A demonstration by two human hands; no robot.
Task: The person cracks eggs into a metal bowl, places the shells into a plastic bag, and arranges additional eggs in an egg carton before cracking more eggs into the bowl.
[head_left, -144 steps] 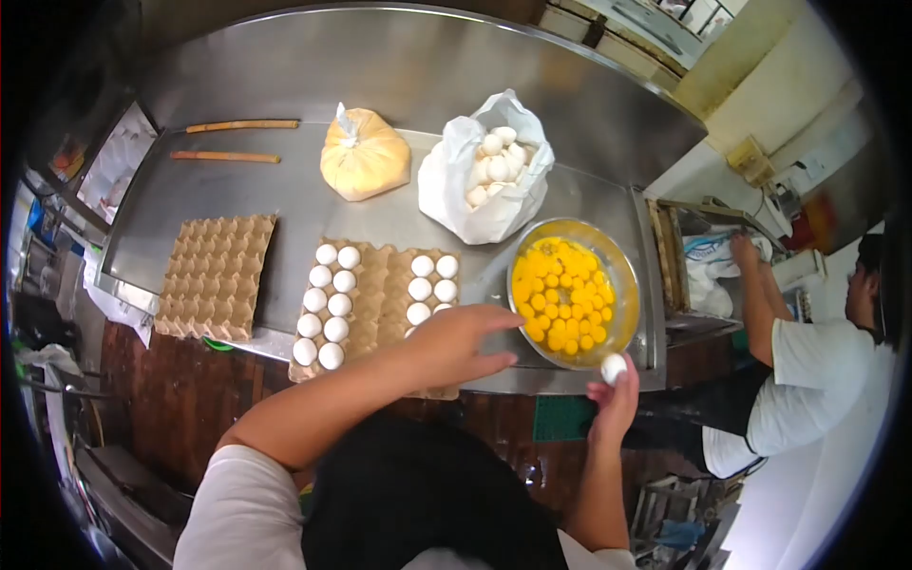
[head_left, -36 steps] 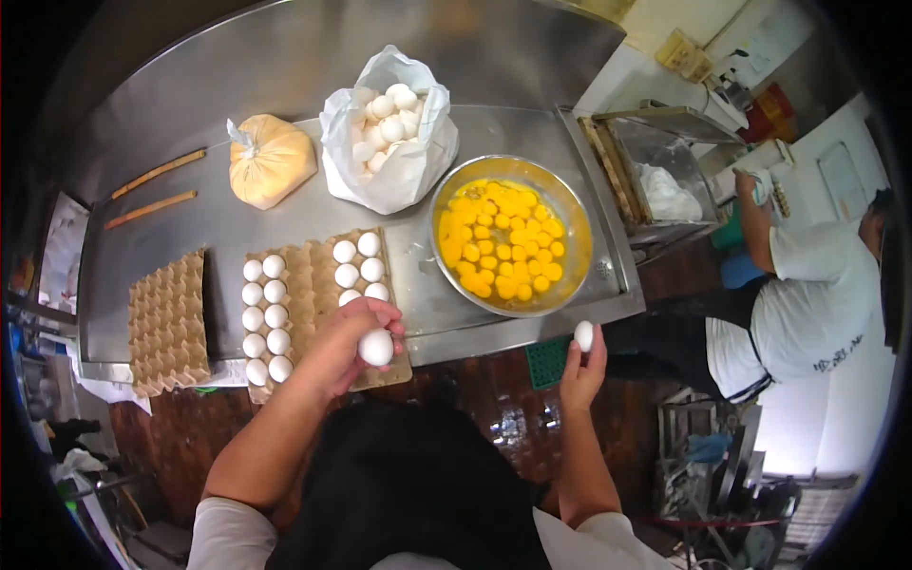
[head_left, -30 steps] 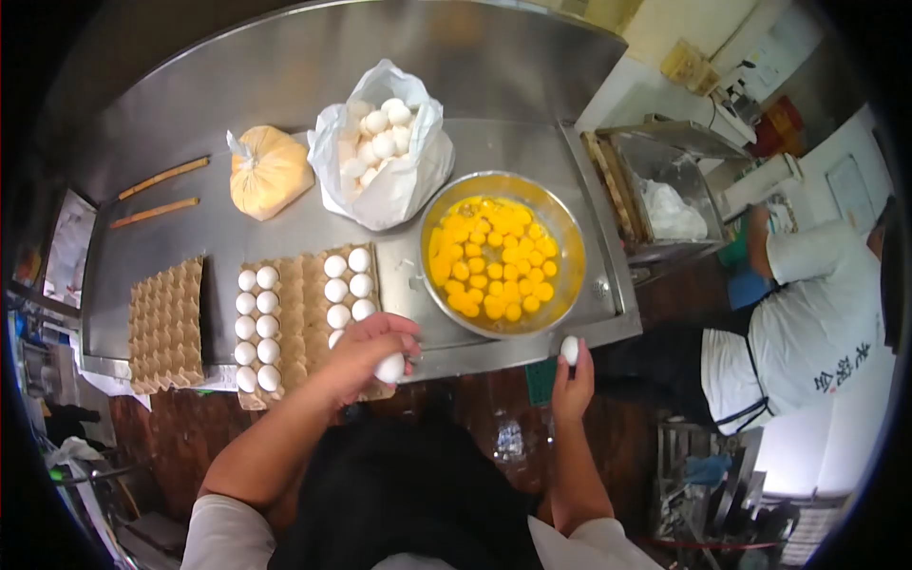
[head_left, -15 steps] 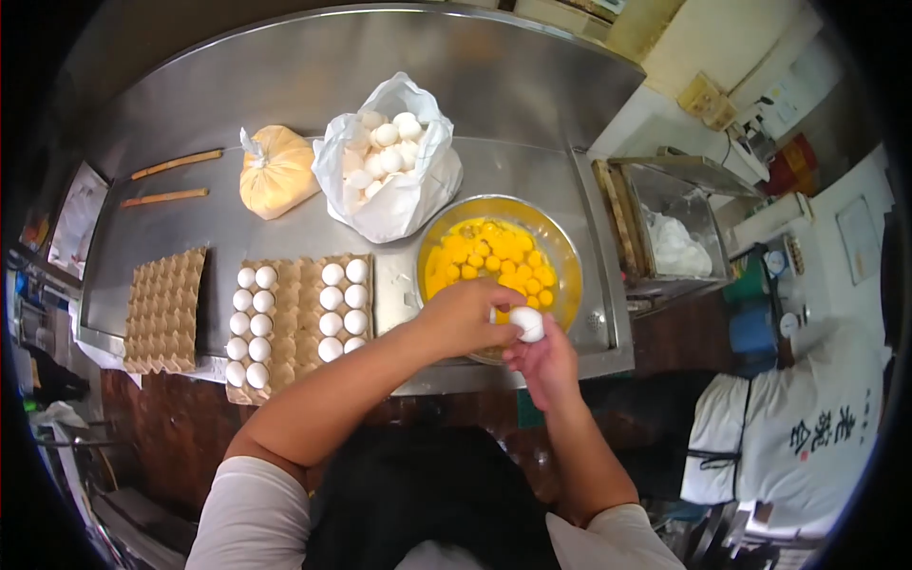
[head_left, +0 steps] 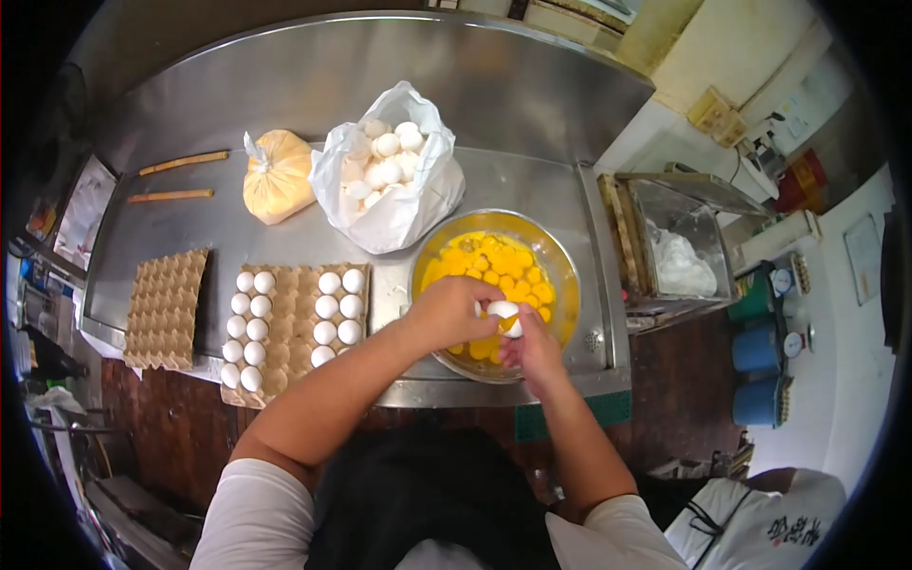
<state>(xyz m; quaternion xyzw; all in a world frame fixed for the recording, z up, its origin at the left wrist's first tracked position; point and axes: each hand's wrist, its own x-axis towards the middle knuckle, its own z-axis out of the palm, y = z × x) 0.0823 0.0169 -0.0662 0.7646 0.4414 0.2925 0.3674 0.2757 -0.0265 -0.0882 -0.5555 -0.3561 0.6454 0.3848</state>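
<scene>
Over the near side of a steel bowl [head_left: 568, 323], my left hand [head_left: 448, 312] and my right hand [head_left: 534, 353] hold one white egg [head_left: 503, 310] between them. Its shell is split, and yellow yolk shows in the gap. The left fingertips grip the shell from the left, the right fingers from below and the right. Many raw yolks [head_left: 494, 256] in clear liquid fill the bowl below. Left of my forearm lies a cardboard egg tray [head_left: 293, 313] with whole white eggs in columns along both sides and bare cups down the middle.
Behind the bowl stands a white plastic bag [head_left: 399, 223] of eggshells. A tied bag of yellow-orange stuff [head_left: 277, 180] and two sticks [head_left: 171, 197] lie farther left, above stacked egg trays [head_left: 166, 309]. At the lower right is a person in a white shirt [head_left: 760, 527].
The egg, whole-looking before, is now broken open with yolk showing. My hands have drawn slightly left over the bowl. The person at right has moved lower in view.
</scene>
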